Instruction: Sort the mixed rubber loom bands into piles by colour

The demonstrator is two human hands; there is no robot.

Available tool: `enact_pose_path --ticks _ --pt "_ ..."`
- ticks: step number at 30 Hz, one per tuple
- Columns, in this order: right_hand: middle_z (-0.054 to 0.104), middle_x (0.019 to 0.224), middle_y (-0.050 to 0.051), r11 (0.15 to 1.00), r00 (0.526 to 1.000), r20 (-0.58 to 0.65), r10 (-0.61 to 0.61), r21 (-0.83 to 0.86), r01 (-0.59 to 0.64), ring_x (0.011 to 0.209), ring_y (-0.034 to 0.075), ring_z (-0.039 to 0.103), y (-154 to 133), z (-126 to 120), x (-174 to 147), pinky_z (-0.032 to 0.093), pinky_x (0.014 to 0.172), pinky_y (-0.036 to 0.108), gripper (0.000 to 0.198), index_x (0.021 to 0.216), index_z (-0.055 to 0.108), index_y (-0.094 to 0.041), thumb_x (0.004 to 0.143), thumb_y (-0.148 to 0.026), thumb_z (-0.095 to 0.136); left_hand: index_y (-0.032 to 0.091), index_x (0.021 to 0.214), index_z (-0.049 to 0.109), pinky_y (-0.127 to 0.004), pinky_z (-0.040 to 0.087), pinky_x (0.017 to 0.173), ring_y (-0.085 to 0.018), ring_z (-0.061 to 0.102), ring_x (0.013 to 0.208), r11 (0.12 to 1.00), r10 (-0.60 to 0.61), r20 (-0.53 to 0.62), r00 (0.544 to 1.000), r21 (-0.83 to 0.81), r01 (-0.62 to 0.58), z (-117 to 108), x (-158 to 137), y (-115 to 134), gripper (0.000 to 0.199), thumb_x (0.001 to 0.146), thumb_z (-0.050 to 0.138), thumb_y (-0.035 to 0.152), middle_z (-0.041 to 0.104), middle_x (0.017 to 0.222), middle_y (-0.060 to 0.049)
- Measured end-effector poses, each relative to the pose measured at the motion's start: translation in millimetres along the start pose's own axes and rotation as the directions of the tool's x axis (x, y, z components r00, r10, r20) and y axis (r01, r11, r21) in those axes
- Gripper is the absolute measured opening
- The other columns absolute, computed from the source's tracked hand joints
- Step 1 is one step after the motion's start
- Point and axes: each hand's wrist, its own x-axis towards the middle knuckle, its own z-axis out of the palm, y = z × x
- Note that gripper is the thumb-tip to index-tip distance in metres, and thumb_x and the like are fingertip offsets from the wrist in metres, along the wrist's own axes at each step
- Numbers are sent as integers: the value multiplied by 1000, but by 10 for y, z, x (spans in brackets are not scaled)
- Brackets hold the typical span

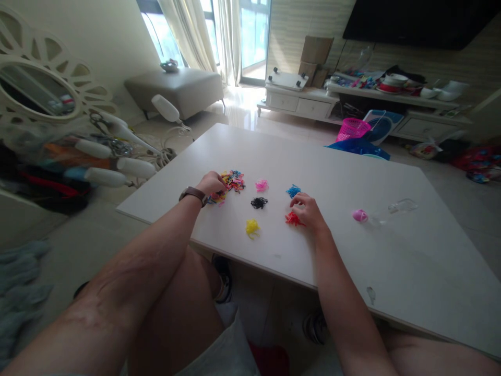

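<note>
A mixed heap of small coloured rubber bands [235, 181] lies on the white table [352, 177]. My left hand [212, 183], with a brown-strapped watch [193, 194] on its wrist, reaches into the heap's near-left side, fingers curled down and partly hidden. Sorted by colour, small piles lie to the right: pink bands [262, 185], black bands [259, 202], yellow bands [252, 228], blue bands [293, 191] and red bands [293, 219]. My right hand [307, 210] is just above the red pile, its thumb and fingers bent together; whatever they pinch is too small to see.
On the table's right side are a purple-pink object [359, 215] and a clear plastic piece [403, 206]. A white multi-armed lamp [135, 167] stands beyond the left edge. Past the far edge are a pink basket [352, 129] and a cluttered TV cabinet [395, 94].
</note>
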Motion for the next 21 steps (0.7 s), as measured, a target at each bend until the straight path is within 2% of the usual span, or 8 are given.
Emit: enact_pose_path --ticks 3,6,14,18,21 --pt "62 76 3 1000 1000 -7 -1 3 1 81 22 57 -4 -1 1 47 74 38 12 64 63 -23 67 -19 52 17 64 70 -23 42 56 -16 56 60 999 13 9 1000 43 -13 -31 9 19 20 49 84 15 60 53 -1" --pt "63 76 3 1000 1000 -10 1 -4 -1 80 22 58 3 1 2 47 74 38 12 64 63 -24 67 -19 53 16 68 70 -24 42 56 -15 55 58 1000 26 -15 1000 -1 -26 -38 42 8 22 51 85 18 59 53 -1" --pt "64 78 3 1000 1000 -19 0 5 0 81 22 58 22 18 0 47 74 37 11 64 63 -23 68 -19 54 17 68 71 -23 41 53 -17 59 62 996 72 -9 997 55 -71 -13 51 -41 20 52 84 20 66 62 -3" --pt "65 79 4 1000 997 -68 -23 2 23 84 23 58 1 11 -2 47 74 38 11 65 63 -24 70 -18 55 17 67 72 -24 41 52 -16 58 59 992 67 37 997 106 -70 20 10 -28 24 47 85 15 65 59 -1" --pt "64 80 4 999 991 -128 -44 7 45 85 23 58 -15 0 -2 47 74 37 10 66 62 -24 71 -18 56 17 61 70 -24 40 52 -16 56 56 987 57 8 998 152 -57 28 -9 12 17 50 83 13 62 54 -2"
